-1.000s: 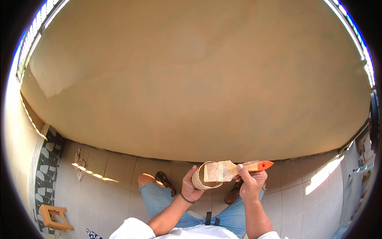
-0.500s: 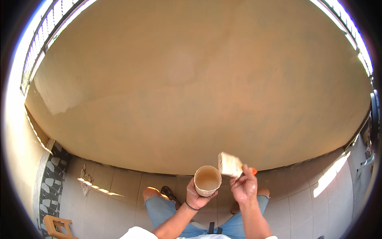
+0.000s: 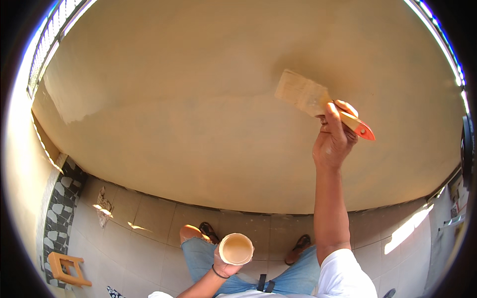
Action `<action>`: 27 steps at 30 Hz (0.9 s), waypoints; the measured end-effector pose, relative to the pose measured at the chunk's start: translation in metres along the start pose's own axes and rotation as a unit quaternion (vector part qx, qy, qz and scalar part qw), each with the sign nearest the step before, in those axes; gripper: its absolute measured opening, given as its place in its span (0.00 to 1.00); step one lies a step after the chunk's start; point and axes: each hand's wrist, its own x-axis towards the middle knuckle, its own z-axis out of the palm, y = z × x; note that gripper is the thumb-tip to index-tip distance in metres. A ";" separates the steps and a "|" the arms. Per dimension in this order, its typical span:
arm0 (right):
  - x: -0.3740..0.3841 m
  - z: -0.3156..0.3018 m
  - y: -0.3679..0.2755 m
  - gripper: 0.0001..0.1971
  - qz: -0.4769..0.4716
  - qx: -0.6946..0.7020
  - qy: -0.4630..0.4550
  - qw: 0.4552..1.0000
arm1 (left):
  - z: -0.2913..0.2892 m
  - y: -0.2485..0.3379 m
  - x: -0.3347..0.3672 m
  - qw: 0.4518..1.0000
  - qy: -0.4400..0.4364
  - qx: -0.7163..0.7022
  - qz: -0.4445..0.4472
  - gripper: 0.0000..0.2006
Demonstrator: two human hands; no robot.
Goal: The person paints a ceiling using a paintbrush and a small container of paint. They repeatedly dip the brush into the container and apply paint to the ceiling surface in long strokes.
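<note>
A wide, flat paintbrush (image 3: 301, 93) is gripped by its handle in my right hand (image 3: 334, 139), with my arm stretched out toward the tan wall (image 3: 208, 144). The brush has pale, coated bristles pointing up and left and a red-tipped wooden handle. Its bristles are at the wall, but I cannot tell whether they touch it. Low in front of my lap, my left hand (image 3: 226, 265) is wrapped round a round tub (image 3: 236, 249) with pale, creamy liquid inside. A dark band circles my left wrist.
A small orange-brown stool (image 3: 68, 269) stands at the lower left, beside a black-and-white stone-patterned strip (image 3: 58, 213). A crumpled rag (image 3: 103, 207) lies on the tiled floor (image 3: 149, 223). Metal railings (image 3: 47, 52) run along the upper left.
My right hand has carried the brush from beside the tub up to the wall, extending the arm. The left hand and tub have dropped lower and slightly left. The view has shifted a little.
</note>
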 end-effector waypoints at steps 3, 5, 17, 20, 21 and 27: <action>0.003 0.005 0.020 0.09 -0.019 -0.028 -0.030 0.999 | -0.004 0.000 -0.009 0.999 -0.037 0.001 0.013 0.35; 0.008 0.000 0.021 0.08 -0.046 -0.066 -0.018 0.997 | -0.003 0.000 -0.012 0.999 -0.040 -0.003 0.025 0.34; -0.003 0.009 0.028 0.07 -0.121 -0.175 -0.042 0.976 | 0.009 0.009 0.004 0.999 -0.027 0.019 0.019 0.32; 0.022 -0.011 0.010 0.07 -0.140 -0.221 -0.006 0.965 | 0.007 0.006 0.003 0.999 -0.025 0.002 0.040 0.35; 0.036 -0.022 -0.006 0.07 -0.158 -0.225 0.024 0.961 | 0.006 0.005 0.001 0.998 -0.024 0.011 0.049 0.35; 0.031 -0.018 -0.038 0.07 -0.121 -0.219 0.080 0.965 | 0.003 0.003 0.006 0.999 -0.035 0.025 0.028 0.35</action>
